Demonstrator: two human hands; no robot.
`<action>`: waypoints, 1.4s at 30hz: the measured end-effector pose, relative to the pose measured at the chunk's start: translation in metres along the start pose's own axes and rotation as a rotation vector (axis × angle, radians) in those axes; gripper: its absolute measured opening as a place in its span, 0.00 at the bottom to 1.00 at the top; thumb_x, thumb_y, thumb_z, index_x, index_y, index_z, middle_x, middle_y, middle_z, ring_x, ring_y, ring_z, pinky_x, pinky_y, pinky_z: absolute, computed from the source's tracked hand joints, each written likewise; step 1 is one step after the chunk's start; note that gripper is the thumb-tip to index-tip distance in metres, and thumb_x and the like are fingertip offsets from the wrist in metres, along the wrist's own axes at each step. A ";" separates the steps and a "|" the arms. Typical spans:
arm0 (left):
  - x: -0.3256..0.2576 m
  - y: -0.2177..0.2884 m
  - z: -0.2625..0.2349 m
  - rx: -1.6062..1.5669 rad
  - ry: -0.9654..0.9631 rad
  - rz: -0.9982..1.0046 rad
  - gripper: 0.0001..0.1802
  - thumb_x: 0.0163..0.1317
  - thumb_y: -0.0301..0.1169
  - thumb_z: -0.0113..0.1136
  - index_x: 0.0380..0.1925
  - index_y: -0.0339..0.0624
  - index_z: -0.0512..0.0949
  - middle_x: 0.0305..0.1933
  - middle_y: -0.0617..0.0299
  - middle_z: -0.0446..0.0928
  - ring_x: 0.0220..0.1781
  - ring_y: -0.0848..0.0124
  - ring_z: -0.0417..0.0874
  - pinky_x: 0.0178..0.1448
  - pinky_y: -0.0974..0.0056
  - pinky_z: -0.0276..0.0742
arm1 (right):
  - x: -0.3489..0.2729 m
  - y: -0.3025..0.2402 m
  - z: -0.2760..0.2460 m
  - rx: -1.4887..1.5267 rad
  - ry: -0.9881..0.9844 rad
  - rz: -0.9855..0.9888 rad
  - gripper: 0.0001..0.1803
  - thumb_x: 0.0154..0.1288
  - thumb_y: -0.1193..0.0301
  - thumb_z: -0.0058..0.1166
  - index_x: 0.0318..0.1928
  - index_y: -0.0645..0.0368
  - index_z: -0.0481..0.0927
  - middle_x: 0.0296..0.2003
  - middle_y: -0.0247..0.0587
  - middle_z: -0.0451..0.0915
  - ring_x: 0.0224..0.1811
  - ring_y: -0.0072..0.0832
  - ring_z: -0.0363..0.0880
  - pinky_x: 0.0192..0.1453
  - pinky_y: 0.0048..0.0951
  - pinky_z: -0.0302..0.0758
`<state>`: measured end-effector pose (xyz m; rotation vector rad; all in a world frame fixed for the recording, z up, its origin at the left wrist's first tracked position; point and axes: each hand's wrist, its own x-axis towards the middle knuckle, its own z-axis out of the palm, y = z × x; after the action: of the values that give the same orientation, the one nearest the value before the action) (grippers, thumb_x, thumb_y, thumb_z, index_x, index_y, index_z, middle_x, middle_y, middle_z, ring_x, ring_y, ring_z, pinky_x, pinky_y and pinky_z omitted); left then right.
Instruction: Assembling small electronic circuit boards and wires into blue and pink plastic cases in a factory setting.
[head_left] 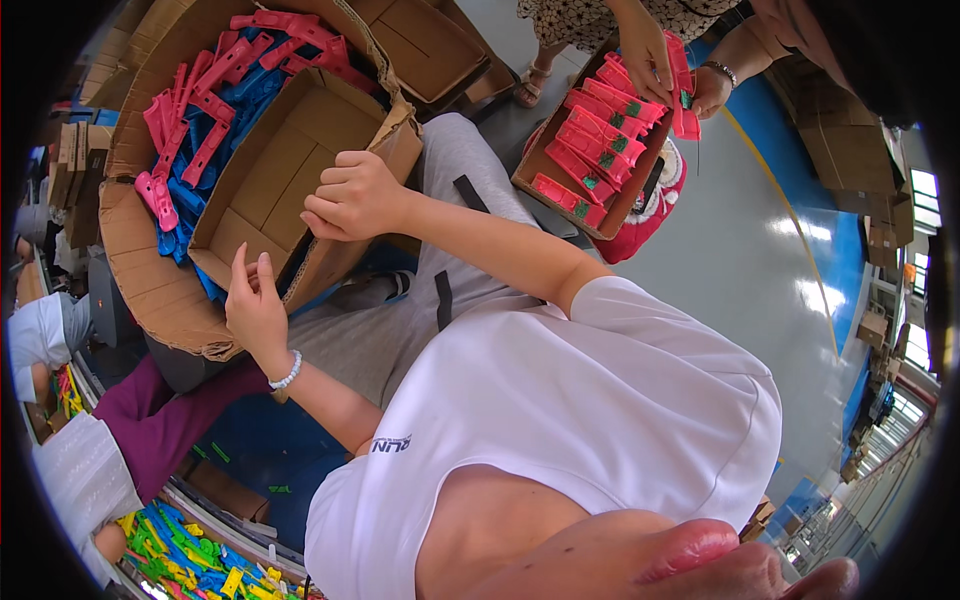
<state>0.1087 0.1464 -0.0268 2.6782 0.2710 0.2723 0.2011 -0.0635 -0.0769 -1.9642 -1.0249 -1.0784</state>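
Over the near rim of a large worn cardboard box, both my hands are raised. My left hand, wearing a pale beaded bracelet, has its fingers stretched apart and holds nothing. My right hand is curled into a loose fist; whatever may be inside it is hidden. A shallow cardboard tray sits tilted inside the large box, with nothing visible in it. Around it lie long pink plastic pieces and, among and under them, blue plastic pieces.
At upper right, another person's hands hold a pink piece above a cardboard box of pink pieces with green parts. More cartons stand behind. A co-worker's purple-clad leg and multicoloured plastic parts are at lower left.
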 end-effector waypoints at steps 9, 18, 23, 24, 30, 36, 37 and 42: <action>0.002 -0.001 -0.003 0.019 -0.019 -0.008 0.24 0.72 0.48 0.54 0.57 0.44 0.79 0.36 0.56 0.85 0.37 0.61 0.87 0.41 0.58 0.80 | 0.000 0.001 0.001 0.005 -0.005 0.004 0.11 0.56 0.66 0.63 0.21 0.50 0.75 0.14 0.25 0.66 0.19 0.23 0.68 0.26 0.28 0.62; 0.000 -0.001 -0.003 0.024 -0.022 0.026 0.22 0.71 0.47 0.55 0.56 0.43 0.80 0.34 0.53 0.85 0.37 0.57 0.87 0.41 0.56 0.80 | 0.001 -0.002 0.001 0.011 -0.015 0.016 0.11 0.56 0.66 0.63 0.21 0.50 0.76 0.15 0.25 0.68 0.20 0.22 0.70 0.26 0.28 0.63; 0.003 0.002 -0.004 -0.011 -0.097 0.006 0.22 0.70 0.47 0.56 0.55 0.44 0.80 0.33 0.53 0.85 0.36 0.56 0.87 0.41 0.56 0.79 | 0.001 0.000 0.001 -0.022 -0.019 0.010 0.17 0.59 0.63 0.63 0.17 0.48 0.71 0.14 0.27 0.67 0.19 0.25 0.71 0.28 0.29 0.67; 0.003 -0.001 -0.002 -0.017 -0.114 0.000 0.23 0.70 0.48 0.55 0.55 0.44 0.81 0.33 0.53 0.85 0.36 0.56 0.87 0.41 0.56 0.79 | 0.002 0.000 0.000 -0.028 -0.012 -0.004 0.17 0.59 0.63 0.62 0.17 0.48 0.71 0.14 0.26 0.67 0.19 0.25 0.72 0.28 0.28 0.67; 0.006 -0.011 0.000 0.030 -0.215 -0.050 0.23 0.71 0.49 0.51 0.54 0.47 0.81 0.33 0.54 0.86 0.38 0.54 0.87 0.43 0.52 0.79 | 0.002 0.001 -0.001 -0.023 -0.014 0.003 0.10 0.59 0.64 0.63 0.23 0.49 0.78 0.15 0.25 0.68 0.20 0.22 0.70 0.28 0.27 0.65; 0.008 -0.010 -0.001 -0.047 -0.297 -0.095 0.21 0.71 0.48 0.51 0.51 0.48 0.82 0.31 0.57 0.86 0.37 0.57 0.88 0.43 0.55 0.79 | 0.003 -0.002 -0.005 -0.036 -0.040 0.010 0.15 0.61 0.64 0.61 0.19 0.48 0.74 0.14 0.26 0.68 0.20 0.24 0.71 0.29 0.28 0.68; 0.009 -0.008 -0.001 -0.046 -0.301 -0.089 0.21 0.71 0.48 0.51 0.51 0.48 0.82 0.31 0.57 0.86 0.37 0.57 0.88 0.43 0.55 0.79 | 0.003 -0.002 -0.006 -0.041 -0.054 0.021 0.17 0.62 0.63 0.60 0.17 0.48 0.73 0.14 0.26 0.70 0.21 0.25 0.74 0.30 0.29 0.70; 0.010 -0.019 0.001 -0.048 -0.307 -0.084 0.20 0.70 0.48 0.52 0.50 0.48 0.83 0.31 0.57 0.86 0.37 0.58 0.88 0.42 0.56 0.79 | 0.007 -0.001 -0.005 -0.025 -0.037 0.012 0.17 0.61 0.63 0.60 0.17 0.48 0.73 0.14 0.26 0.70 0.21 0.24 0.74 0.30 0.29 0.70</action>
<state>0.1158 0.1650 -0.0340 2.6056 0.2753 -0.1560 0.2008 -0.0647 -0.0686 -2.0148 -1.0218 -1.0569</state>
